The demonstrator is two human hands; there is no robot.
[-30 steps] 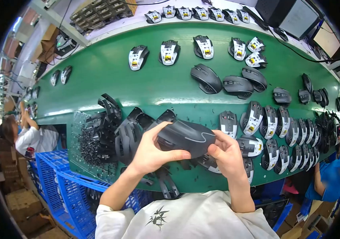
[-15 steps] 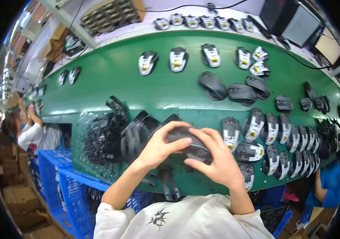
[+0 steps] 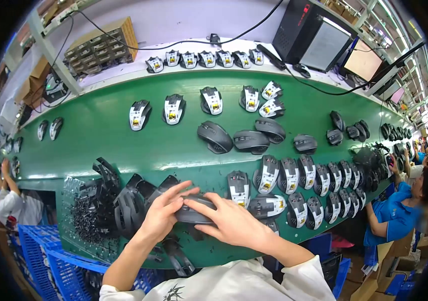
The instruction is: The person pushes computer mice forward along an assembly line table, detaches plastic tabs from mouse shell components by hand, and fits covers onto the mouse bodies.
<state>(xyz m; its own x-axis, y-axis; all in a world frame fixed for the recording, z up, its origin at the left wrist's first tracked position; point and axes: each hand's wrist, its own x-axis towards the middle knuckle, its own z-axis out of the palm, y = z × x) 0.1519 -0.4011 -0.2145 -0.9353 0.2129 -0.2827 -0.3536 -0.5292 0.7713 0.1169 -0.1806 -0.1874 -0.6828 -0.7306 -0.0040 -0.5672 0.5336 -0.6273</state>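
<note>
A dark computer mouse [image 3: 192,214] is held between both hands above the near part of the bench. My left hand [image 3: 161,214] grips its left end, with the thumb and fingers at the top edge. From the other side my right hand [image 3: 231,220] closes on it, fingers over the top and thumb along the near side. Black plastic shells [image 3: 130,203] lie just left of my left hand. Below the hands is a loose black part [image 3: 178,255]. Close by my right hand are mice with white-and-grey undersides, such as an upturned mouse [image 3: 238,188].
Several upturned mice [image 3: 306,173] stand in rows on the green bench [image 3: 174,143], at right. Small black pieces [image 3: 86,213] lie in a heap at left. Blue crates [image 3: 38,256] stand below the bench. A co-worker in blue [image 3: 397,213] sits at right, another person [image 3: 18,205] at left.
The view has swung up and to the right, so the bench shows lower and further left. Both hands still hold the mouse, which now lies more level, with my right hand flatter over it.
</note>
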